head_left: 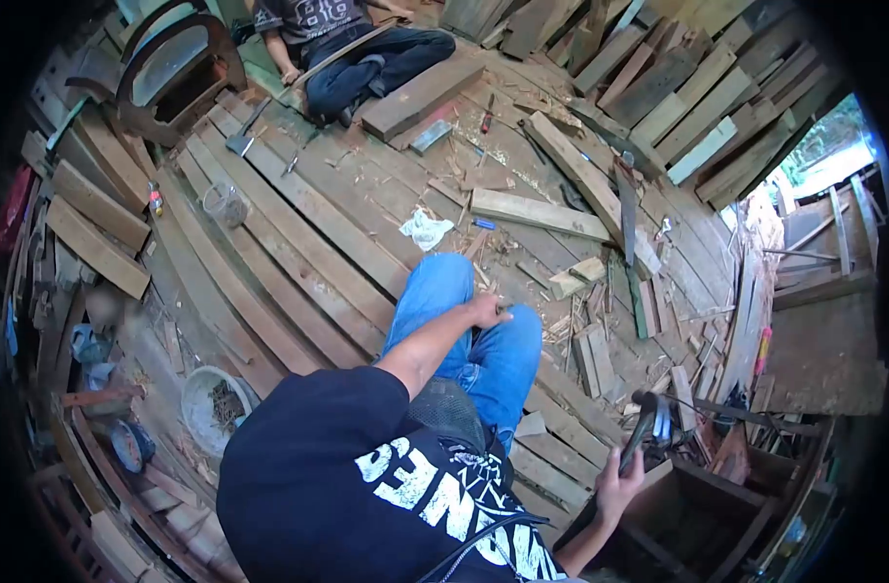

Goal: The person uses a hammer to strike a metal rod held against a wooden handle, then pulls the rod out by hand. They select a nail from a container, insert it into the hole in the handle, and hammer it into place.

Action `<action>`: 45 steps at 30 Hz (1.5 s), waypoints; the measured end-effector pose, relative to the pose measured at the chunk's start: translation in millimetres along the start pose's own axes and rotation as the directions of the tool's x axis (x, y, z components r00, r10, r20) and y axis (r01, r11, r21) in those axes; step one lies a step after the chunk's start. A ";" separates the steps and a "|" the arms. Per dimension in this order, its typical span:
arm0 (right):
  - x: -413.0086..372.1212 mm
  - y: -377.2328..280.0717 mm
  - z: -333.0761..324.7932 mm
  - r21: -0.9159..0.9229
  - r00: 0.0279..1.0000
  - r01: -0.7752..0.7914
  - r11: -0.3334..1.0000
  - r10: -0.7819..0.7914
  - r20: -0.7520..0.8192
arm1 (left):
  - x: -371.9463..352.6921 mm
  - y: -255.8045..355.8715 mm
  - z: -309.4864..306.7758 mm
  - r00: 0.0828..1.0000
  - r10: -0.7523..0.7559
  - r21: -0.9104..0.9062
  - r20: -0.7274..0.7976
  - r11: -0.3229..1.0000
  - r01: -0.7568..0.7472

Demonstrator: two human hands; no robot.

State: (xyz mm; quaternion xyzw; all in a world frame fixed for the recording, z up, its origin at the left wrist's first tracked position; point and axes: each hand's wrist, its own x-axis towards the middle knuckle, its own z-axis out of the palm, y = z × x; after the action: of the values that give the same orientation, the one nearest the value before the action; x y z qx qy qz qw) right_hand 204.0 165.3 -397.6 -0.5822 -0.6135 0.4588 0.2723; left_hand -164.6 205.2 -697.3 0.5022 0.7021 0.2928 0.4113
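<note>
My left hand (pixel 488 311) rests on my jeans (pixel 512 355) at the knee, with its fingers lying loosely over the denim. Low on the right, my right hand (pixel 619 476) is closed around a dark tool (pixel 643 428) with a curved grip and a shiny metal part; I cannot tell its exact kind. The tool is held up over the edge of a dark wooden box (pixel 697 510) with compartments, beside more tools and wood scraps. Ahead of my knees lie a white crumpled cloth (pixel 426 229) and a blue marker-like stick (pixel 484 223).
Another person (pixel 352 58) sits cross-legged at the back, holding a long wooden strip. Long planks (pixel 298 228) cover the floor at left, near a hatchet (pixel 242 142) and a bucket (pixel 214 408). Stacked boards (pixel 702 107) fill the back right; a beam (pixel 541 215) lies amid shavings.
</note>
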 end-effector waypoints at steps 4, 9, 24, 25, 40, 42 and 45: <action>-29.4 39.3 -4.2 -0.074 0.988 -0.088 0.993 0.078 -0.130 | 21.8 -25.1 24.8 0.983 0.089 0.113 0.160 0.988 -0.108; -60.2 33.2 9.9 0.045 0.944 -0.249 0.967 0.253 -0.211 | 23.5 9.5 10.7 0.954 0.033 0.220 0.299 0.970 -0.103; -4.5 0.2 72.5 -0.068 0.965 -0.258 0.964 0.254 -0.070 | -24.2 42.9 -45.5 0.986 0.151 -0.105 0.077 0.984 -0.142; -2.4 -0.9 75.1 -0.055 0.973 -0.228 0.972 0.225 -0.052 | -23.3 48.6 -45.0 0.991 0.127 -0.008 0.049 0.992 -0.127; 20.6 6.0 72.6 -0.161 0.970 -0.231 0.960 0.239 0.034 | -32.9 35.0 -49.8 0.981 0.179 0.172 -0.078 0.971 -0.164; 26.9 2.0 74.7 -0.192 0.978 -0.194 0.962 0.204 0.033 | -33.4 57.3 -64.2 0.983 0.171 0.099 -0.071 0.982 -0.164; 31.5 3.1 77.8 -0.097 0.980 -0.193 0.976 0.197 0.036 | -34.1 63.3 -65.3 0.943 0.266 -0.124 -0.201 0.948 -0.294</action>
State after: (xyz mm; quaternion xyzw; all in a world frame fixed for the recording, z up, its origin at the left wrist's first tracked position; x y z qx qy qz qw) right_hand 132.4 176.2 -440.2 -0.6410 -0.5803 0.4673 0.1844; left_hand -186.8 193.6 -603.5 0.5353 0.6335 0.4458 0.3366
